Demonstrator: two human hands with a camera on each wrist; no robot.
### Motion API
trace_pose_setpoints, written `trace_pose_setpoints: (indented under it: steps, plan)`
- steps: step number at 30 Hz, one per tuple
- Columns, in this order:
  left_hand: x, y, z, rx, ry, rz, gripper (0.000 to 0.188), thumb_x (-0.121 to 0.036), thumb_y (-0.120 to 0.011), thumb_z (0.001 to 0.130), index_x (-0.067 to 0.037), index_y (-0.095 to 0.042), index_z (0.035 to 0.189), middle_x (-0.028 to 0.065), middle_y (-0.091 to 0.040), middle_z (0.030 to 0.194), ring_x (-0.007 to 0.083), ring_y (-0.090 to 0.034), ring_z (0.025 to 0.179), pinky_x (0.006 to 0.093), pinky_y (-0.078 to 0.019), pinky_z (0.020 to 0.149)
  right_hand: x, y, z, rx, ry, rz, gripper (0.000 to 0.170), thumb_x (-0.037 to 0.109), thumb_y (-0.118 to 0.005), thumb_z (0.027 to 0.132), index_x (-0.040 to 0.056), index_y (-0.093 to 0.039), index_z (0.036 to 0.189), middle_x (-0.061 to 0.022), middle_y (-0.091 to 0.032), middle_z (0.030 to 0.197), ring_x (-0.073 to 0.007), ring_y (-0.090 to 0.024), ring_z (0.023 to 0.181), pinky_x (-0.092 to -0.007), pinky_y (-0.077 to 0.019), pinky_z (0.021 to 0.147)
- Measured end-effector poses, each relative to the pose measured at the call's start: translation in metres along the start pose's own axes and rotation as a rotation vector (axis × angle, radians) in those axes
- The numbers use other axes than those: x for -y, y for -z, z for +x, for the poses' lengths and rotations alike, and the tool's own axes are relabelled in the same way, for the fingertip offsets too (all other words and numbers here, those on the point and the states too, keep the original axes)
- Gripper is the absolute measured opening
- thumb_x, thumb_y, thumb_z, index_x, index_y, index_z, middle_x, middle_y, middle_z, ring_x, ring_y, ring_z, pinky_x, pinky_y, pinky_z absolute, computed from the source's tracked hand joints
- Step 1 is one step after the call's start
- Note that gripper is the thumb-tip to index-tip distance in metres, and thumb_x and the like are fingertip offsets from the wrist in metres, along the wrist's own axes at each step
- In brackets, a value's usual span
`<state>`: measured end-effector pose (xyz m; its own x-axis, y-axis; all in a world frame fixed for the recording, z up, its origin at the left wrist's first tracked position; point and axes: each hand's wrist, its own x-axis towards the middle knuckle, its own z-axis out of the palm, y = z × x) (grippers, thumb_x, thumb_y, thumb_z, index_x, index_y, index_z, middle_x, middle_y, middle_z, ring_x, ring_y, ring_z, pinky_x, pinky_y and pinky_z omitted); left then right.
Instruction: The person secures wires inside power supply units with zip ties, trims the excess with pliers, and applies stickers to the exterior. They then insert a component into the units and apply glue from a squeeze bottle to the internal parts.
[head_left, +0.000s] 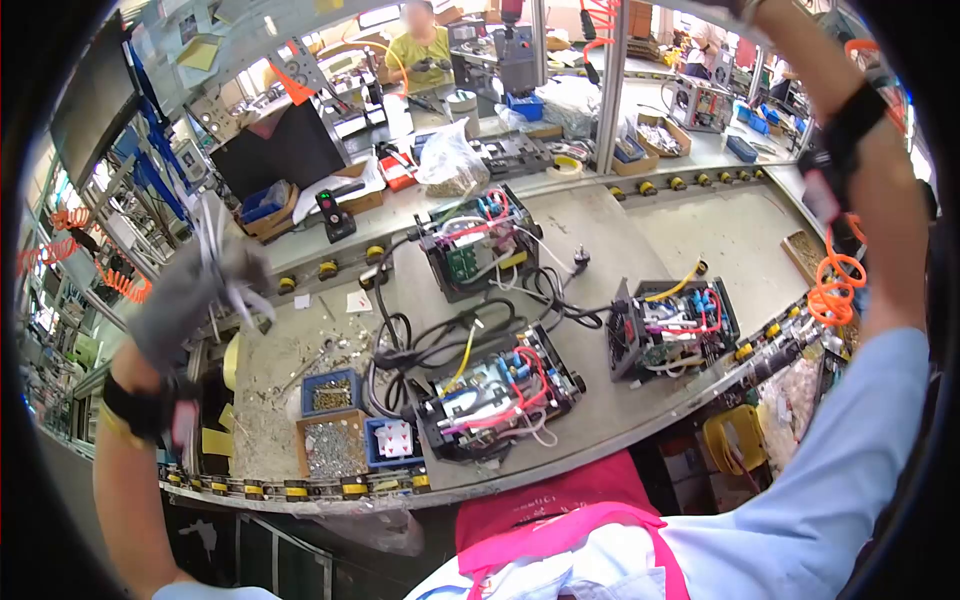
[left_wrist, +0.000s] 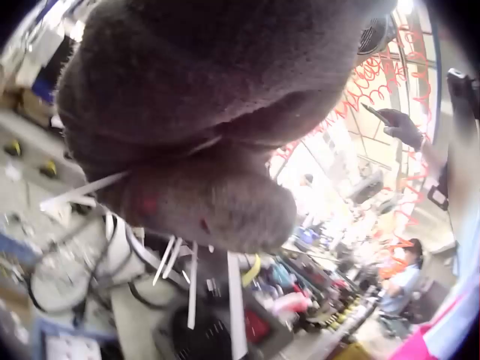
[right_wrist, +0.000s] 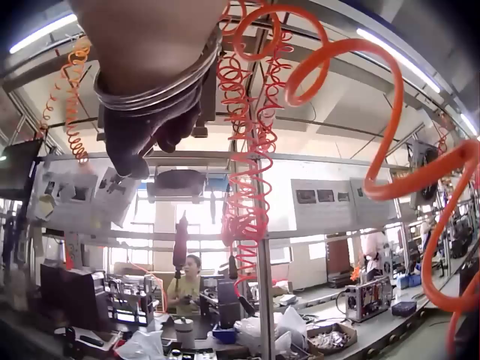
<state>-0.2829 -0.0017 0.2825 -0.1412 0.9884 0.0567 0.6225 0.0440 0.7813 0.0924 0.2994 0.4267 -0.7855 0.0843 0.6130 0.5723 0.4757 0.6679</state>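
left wrist view, closest in: the gloved left hand (left_wrist: 202, 135) has its fingers bent round a bunch of thin white strips (left_wrist: 235, 307), the ends poking out at several angles. head view puts that bunch up above the left part of the bench (head_left: 620, 410), off to the side of the wired units. the right hand (right_wrist: 146, 135) is raised high, fingers curled; from here i can't tell what, if anything, it has hold of. my worry would be a slack grip: one strip could slide free and drop among the black cords (head_left: 400, 357) or into an open unit. the strips look slim, pale and unevenly fanned, some blurred. beyond them sit the near unit (head_left: 490, 395), the right-side unit (head_left: 675, 325) and the back unit (head_left: 480, 250), their tops uncovered, coloured wires showing. farther still, a person in yellow (head_left: 425, 55).
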Motion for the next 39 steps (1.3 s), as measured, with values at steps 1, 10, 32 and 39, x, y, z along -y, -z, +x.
trace_pose_setpoints:
  steps: [1, 10, 32, 39]
  plan:
    - [-0.011, 0.017, 0.018, -0.077, -0.137, 0.149, 0.033, -0.028, -0.051, 0.099, 0.003, -0.060, 0.108, 0.0136, -0.068, 0.098, 0.0182, -0.068, 0.086, 0.0319, -0.0543, 0.080, 0.012, -0.026, 0.000, -0.039, -0.087, 0.120, 0.054, 0.022, -0.072, 0.065, 0.0130, -0.064, 0.118, -0.0134, -0.064, 0.096, -0.0305, -0.063, 0.094, -0.0411, -0.0497, 0.082]
    - [0.032, -0.117, 0.203, -0.029, -0.205, 0.684, 0.024, -0.015, -0.052, 0.090, -0.005, -0.062, 0.109, 0.0198, -0.068, 0.093, 0.0338, -0.066, 0.085, 0.0409, -0.0519, 0.077, 0.138, -0.221, -0.111, 0.262, 0.194, 0.431, 0.055, 0.022, -0.069, 0.067, 0.0198, -0.061, 0.122, -0.0066, -0.058, 0.103, -0.0256, -0.057, 0.104, -0.0413, -0.0420, 0.092]
    - [0.083, -0.187, 0.294, 0.049, -0.241, 0.410, 0.030, -0.027, -0.060, 0.090, 0.003, -0.060, 0.087, 0.0213, -0.058, 0.072, 0.0319, -0.056, 0.067, 0.0409, -0.0456, 0.068, 0.211, -0.286, -0.119, 0.438, 0.248, 0.940, 0.043, 0.034, -0.070, 0.076, 0.0195, -0.064, 0.117, -0.0110, -0.061, 0.092, -0.0307, -0.063, 0.080, -0.0413, -0.0516, 0.072]
    - [0.106, -0.141, 0.299, -0.121, -0.169, 0.011, 0.023, -0.021, -0.051, 0.092, -0.002, -0.063, 0.089, 0.0106, -0.068, 0.079, 0.0135, -0.055, 0.057, 0.0266, -0.0457, 0.054, 0.207, -0.280, -0.103, 0.384, 0.029, 1.312, 0.044, 0.014, -0.066, 0.074, 0.0139, -0.064, 0.117, -0.0120, -0.065, 0.091, -0.0307, -0.064, 0.077, -0.0405, -0.0524, 0.071]
